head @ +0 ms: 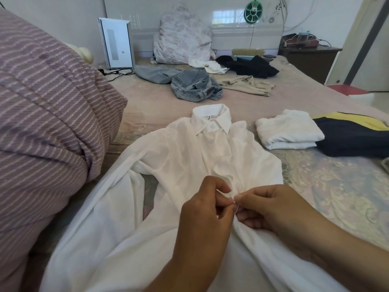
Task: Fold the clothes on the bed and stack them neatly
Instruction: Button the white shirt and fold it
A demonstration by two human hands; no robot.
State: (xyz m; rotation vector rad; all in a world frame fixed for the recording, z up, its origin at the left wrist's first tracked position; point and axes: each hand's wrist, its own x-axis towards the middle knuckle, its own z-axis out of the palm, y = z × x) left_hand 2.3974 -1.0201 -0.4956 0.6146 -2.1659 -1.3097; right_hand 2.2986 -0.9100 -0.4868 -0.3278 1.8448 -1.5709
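Your white shirt (189, 157) lies face up on the bed (336, 186), collar away from you, hem end running off the bottom edge toward you. Both hands meet at the front placket, approx mid-shirt. Your left hand (207, 209) has fingers curled, thumb + forefinger pinching the fabric edge; your right hand (267, 207) pinches the opposite edge, fingertips touching the left's. Can't tell if a button sits between them, too small. The shirt's left sleeve spreads out toward the striped quilt (48, 114), which bulks up high along the left side just beside the shirt.

To the right of the collar: a folded white garment (288, 129), resting against a folded dark navy item w/ yellow trim (353, 135), both near the shirt but not touching it.

Further up the bed, well apart, unfolded stuff: crumpled jeans (195, 85), a grey garment (155, 74) beside them, a beige piece (246, 85), a black heap (250, 66), a small white piece (212, 66). Behind those, a floral pillow (181, 39) leans on the headboard (242, 36), a white appliance (116, 43) stands at left, a brush (248, 52) lies behind the black heap, and a dark nightstand (309, 60) sits at right.
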